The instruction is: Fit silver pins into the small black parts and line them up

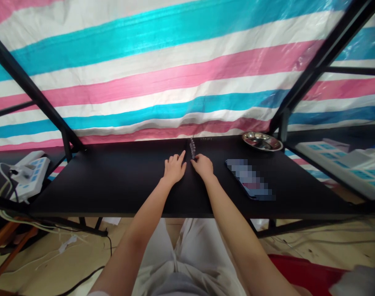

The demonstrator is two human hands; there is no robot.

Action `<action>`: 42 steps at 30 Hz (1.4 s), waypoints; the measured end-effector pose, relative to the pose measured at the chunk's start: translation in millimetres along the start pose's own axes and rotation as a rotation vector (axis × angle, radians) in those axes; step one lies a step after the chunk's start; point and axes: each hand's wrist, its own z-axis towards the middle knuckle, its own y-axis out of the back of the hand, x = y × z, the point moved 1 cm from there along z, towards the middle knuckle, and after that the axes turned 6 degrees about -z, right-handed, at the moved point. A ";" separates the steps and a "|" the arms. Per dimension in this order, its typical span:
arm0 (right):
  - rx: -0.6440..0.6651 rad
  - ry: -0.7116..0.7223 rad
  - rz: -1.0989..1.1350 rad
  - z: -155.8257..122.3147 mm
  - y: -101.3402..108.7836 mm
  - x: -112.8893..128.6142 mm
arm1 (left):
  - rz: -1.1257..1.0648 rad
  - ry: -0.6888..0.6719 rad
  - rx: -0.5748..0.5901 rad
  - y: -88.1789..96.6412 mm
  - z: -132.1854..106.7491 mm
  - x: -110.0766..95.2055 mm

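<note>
Small clear, purplish beads [192, 147] form a line running toward the back edge of the black table [122, 176]. I cannot tell if they are strung together. At the near end of this line is my right hand [203, 165], its fingers curled and its thumb and index fingertip drawn in around an end bead. To the left, my left hand [175, 168] lies palm down on the tabletop with fingers apart, its index finger stretched toward the beads. Some tiny dark pieces [206, 139] lie in a short row by the back edge.
A phone-like flat object [249, 180], partly blurred out, lies right of my hands. Behind it stands a shiny metal dish [262, 141]. Black frame posts [42, 94] flank the table before a striped sheet [163, 78]. A white power strip [33, 176] sits at the left.
</note>
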 end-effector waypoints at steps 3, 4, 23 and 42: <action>-0.004 0.005 -0.006 0.1 -0.1 -0.3 | 0.014 -0.012 -0.001 -1.0 0.7 -2.4; -0.005 0.006 -0.007 0.2 -0.2 -0.3 | 0.019 -0.010 -0.002 -1.6 1.1 -2.7; -0.021 0.008 -0.065 -1.0 -0.9 2.7 | -0.066 0.112 -0.147 2.0 7.0 5.8; -0.018 0.004 -0.055 3.2 -2.8 4.4 | -0.276 0.211 -0.243 7.7 3.0 14.8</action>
